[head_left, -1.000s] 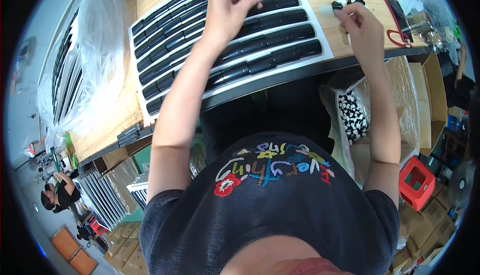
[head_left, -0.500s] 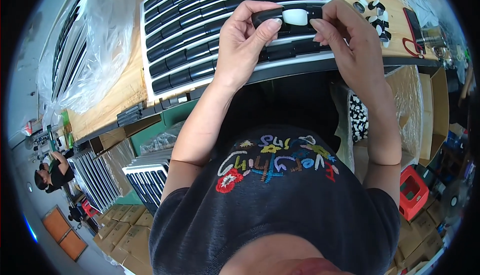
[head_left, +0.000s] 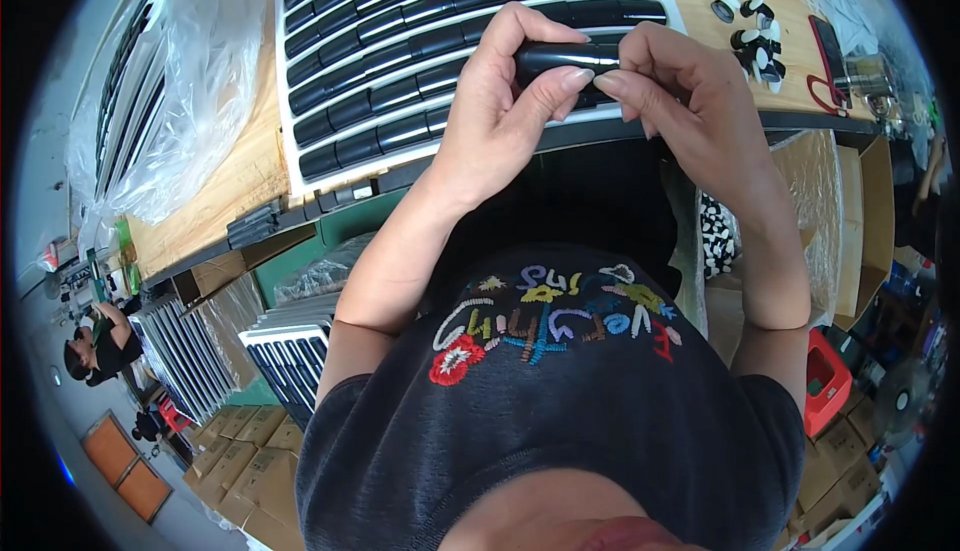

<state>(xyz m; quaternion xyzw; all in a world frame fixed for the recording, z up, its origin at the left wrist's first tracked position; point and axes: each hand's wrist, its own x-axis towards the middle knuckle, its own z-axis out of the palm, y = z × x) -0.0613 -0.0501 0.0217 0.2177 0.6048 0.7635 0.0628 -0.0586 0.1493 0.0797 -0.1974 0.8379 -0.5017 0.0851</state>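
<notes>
Both hands, left hand and right hand, pinch one glossy black piece above the grille on the wooden bench; its seating looks incomplete; uneven thumb pressure could skew it or scratch a slat.

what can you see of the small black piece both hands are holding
The small black piece is a short, glossy, rounded bar, plastic by its look, lying roughly level. The left hand wraps its left end, thumb along its lower edge; the right hand pinches its right end. It is held above the near edge of the black-and-silver slatted grille on the wooden bench. Fingers hide most of it, so its ends and underside cannot be seen.
</notes>
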